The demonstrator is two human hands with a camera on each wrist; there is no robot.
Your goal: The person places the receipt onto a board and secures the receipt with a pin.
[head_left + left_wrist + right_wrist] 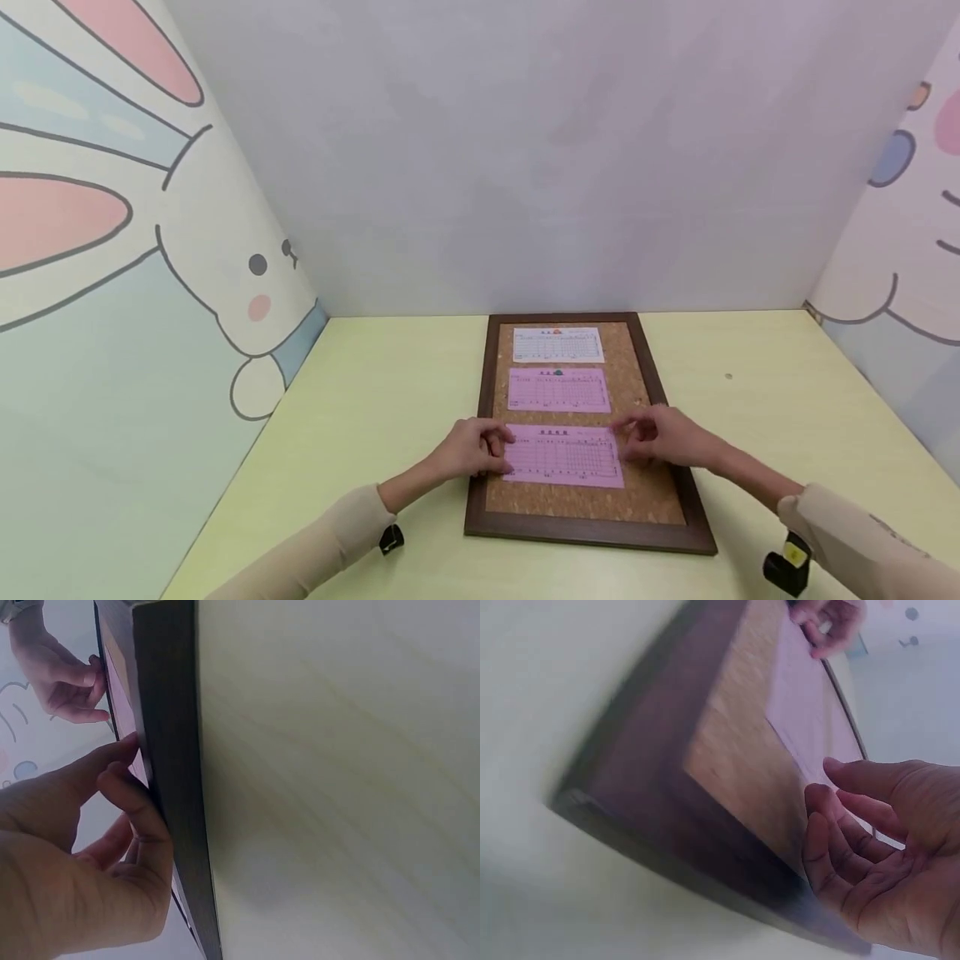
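A framed cork board [551, 502] lies on the table, with three printed slips in a column on it. The nearest one, a pink slip [562, 457], lies across the lower part of the cork. At its left edge is my left hand [472, 447], index fingertip near the top corner and thumb near the bottom one. My right hand [663, 437] is over the board's right side, its fingertips at the slip's upper right edge. Thumb and fingers of the right hand [889, 847] stand apart in the right wrist view, the fingers loosely bent.
Above the near slip are a second pink slip [558, 390] and, farthest away, a white slip [558, 345]. A dark wooden frame [588, 533] borders the cork. The pale yellow table [390, 375] meets a back wall [480, 167] and side walls with cartoon drawings.
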